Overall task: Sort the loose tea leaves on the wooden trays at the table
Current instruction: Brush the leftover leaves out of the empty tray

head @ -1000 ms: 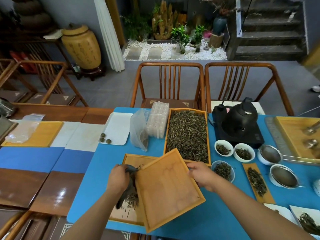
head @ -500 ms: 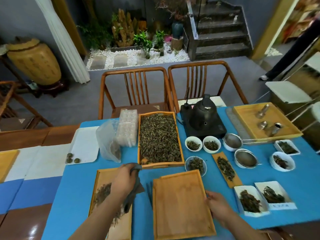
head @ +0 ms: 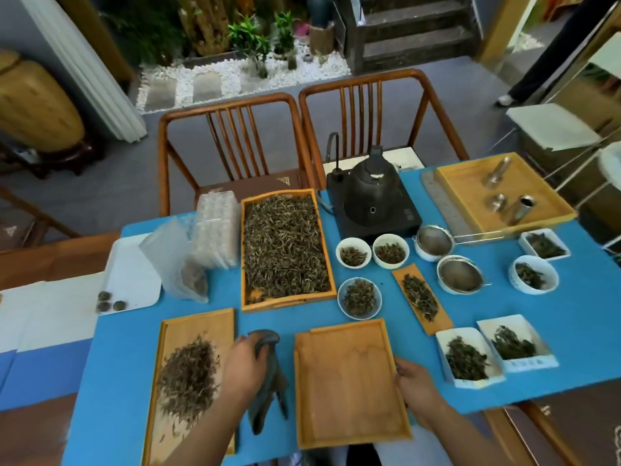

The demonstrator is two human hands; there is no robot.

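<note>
A blue-covered bench (head: 111, 381) carries three wooden trays close to the person. The left tray (head: 174, 334) holds a loose heap of tea leaves (head: 188, 378) spread across its middle. The middle tray (head: 349, 381) lies flat and bare, just right of the left one. The far tray (head: 289, 301), beyond both, is filled nearly edge to edge with leaves.

The left hand (head: 243, 368) is seen at the right edge of the left tray, its fingers clenched round a dark cloth (head: 268, 381) that hangs down between the two near trays. The right hand (head: 415, 381) is placed at the right rim of the middle tray, the fingers curled over that edge and gripping it.

Right of the far tray, three small bowls (head: 359, 297) each hold a pinch of leaves. A narrow wooden slip (head: 421, 299) beside them carries a strip of leaves. Two white paper boxes (head: 470, 361) at the right hold darker leaves, and a bowl (head: 532, 274) and a dish (head: 544, 245) beyond them also contain some. Two strainers (head: 460, 275) are seen between these, their contents not clear. A black kettle (head: 373, 193) is set on its base behind the bowls. A plastic bag (head: 178, 264) stands left of the far tray, and a white tray (head: 134, 280) beside it bears three small tea balls (head: 109, 301).
</note>
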